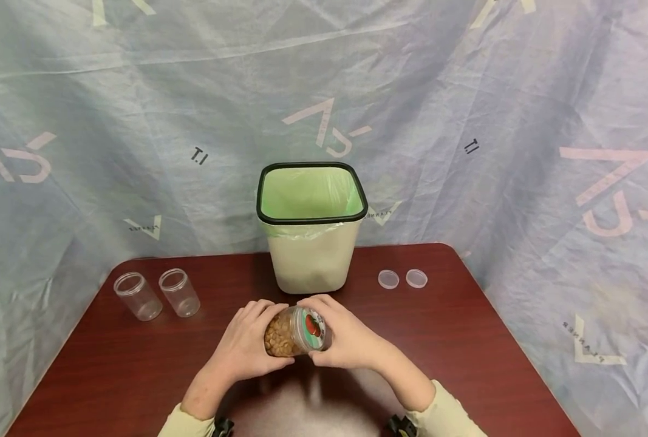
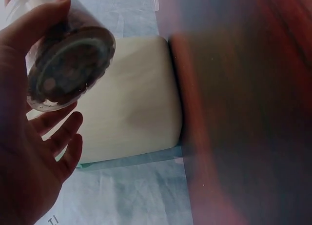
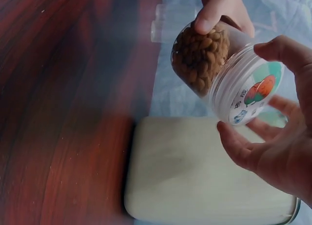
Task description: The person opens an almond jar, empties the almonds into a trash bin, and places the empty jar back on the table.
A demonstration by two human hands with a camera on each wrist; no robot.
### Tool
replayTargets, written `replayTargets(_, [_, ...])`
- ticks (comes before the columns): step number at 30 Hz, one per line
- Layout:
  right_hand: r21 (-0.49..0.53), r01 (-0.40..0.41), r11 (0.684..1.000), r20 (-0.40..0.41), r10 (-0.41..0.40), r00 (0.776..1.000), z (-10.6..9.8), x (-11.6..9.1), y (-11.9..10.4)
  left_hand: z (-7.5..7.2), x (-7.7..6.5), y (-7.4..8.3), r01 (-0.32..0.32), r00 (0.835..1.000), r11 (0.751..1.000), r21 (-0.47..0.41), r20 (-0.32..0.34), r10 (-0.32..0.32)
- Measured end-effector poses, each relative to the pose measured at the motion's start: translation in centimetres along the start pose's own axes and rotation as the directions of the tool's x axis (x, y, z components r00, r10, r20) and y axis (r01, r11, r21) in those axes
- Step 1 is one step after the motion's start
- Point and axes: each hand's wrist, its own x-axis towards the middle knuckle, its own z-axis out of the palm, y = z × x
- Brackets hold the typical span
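A clear plastic jar [image 1: 281, 335] of small brown pieces, nut- or bean-like, is held tilted in the air above the table. My left hand [image 1: 244, 343] grips its body near the base, fingers and thumb on opposite sides. At the other end my right hand [image 1: 351, 337] has thumb and fingers around the clear screw lid [image 3: 229, 91], which bears a green and white label [image 3: 258, 91] with a red fruit picture. In the left wrist view the jar's round base [image 2: 73, 69] faces the camera and looks dark.
A cream trash bin [image 1: 313, 258] with a black rim and a green-tinted liner stands behind the jar. Two clear jars without lids [image 1: 138, 297] [image 1: 180, 293] stand at the left. Two clear lids [image 1: 388, 279] [image 1: 416, 278] lie at the right on the red-brown table [image 1: 466, 364].
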Motion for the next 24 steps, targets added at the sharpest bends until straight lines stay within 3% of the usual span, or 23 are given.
replayTargets(3, [-0.046, 0.046, 0.998, 0.037, -0.045, 0.998, -0.1, -0.2, 0.0, 0.1, -0.1, 0.1, 0.002, 1.0, 1.0, -0.008, 0.031, -0.002])
replayTargets(9, [-0.125, 0.059, 0.99, 0.089, -0.048, 0.995, -0.2, -0.7, -0.3, 0.2, -0.3, 0.2, 0.023, 0.997, 0.999, -0.026, 0.077, -0.021])
replayTargets(24, [-0.128, -0.004, 0.992, -0.01, 0.002, 1.0, -0.1, -1.7, 0.3, 0.3, -0.5, -0.3, 0.037, 0.998, 0.999, -0.035, 0.048, -0.036])
